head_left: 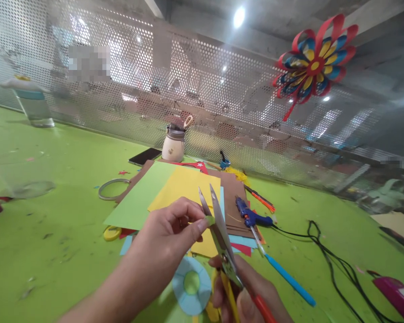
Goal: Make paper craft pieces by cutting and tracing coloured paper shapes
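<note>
My left hand [175,229] pinches a small piece of green paper [209,220] between thumb and finger. That piece lies between the blades of the scissors [224,244], which stand slightly apart and point up and away. My right hand [252,287] grips the scissors by their red and yellow handles at the lower edge. Below my hands a light blue paper ring [180,287] lies on the table, partly covered by my left wrist. Just beyond my hands are a yellow sheet [185,184] and a light green sheet [138,197], stacked on brown card [234,193].
A blue glue gun [252,217] with a black cord [330,255] lies to the right, near a blue-handled tool [289,280]. Behind the paper stand a white jar [173,146] and a phone [144,156]. A metal ring [103,190] and yellow tape [112,233] sit left. A perforated screen [202,89] borders the table.
</note>
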A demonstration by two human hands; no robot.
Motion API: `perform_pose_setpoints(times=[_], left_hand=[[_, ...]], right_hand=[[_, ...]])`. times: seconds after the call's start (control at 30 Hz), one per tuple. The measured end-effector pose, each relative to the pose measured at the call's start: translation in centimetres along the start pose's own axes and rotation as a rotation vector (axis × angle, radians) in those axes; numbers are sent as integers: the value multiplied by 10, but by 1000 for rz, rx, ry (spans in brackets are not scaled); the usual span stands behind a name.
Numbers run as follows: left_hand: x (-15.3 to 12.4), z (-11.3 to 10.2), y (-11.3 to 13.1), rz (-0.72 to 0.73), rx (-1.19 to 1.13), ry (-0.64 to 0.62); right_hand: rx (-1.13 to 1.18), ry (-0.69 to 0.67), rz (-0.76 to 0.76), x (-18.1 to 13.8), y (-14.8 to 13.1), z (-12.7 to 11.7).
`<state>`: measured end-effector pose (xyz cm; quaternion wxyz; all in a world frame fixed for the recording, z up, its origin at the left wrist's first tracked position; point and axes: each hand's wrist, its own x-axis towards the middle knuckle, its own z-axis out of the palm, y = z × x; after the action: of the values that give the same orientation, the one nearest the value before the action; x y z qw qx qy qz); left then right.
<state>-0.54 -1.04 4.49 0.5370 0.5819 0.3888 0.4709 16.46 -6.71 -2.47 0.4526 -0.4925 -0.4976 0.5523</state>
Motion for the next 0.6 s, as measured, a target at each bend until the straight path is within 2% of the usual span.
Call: perform_pose_setpoints(times=[0.23,0.6], left_hand=[[1,-2,1,22,-14,-13],[1,-2,-1,26,-55,-22]], right_hand=[[14,-39,7,4,12,-3],[-34,-59,-43,-4,-5,-2]])
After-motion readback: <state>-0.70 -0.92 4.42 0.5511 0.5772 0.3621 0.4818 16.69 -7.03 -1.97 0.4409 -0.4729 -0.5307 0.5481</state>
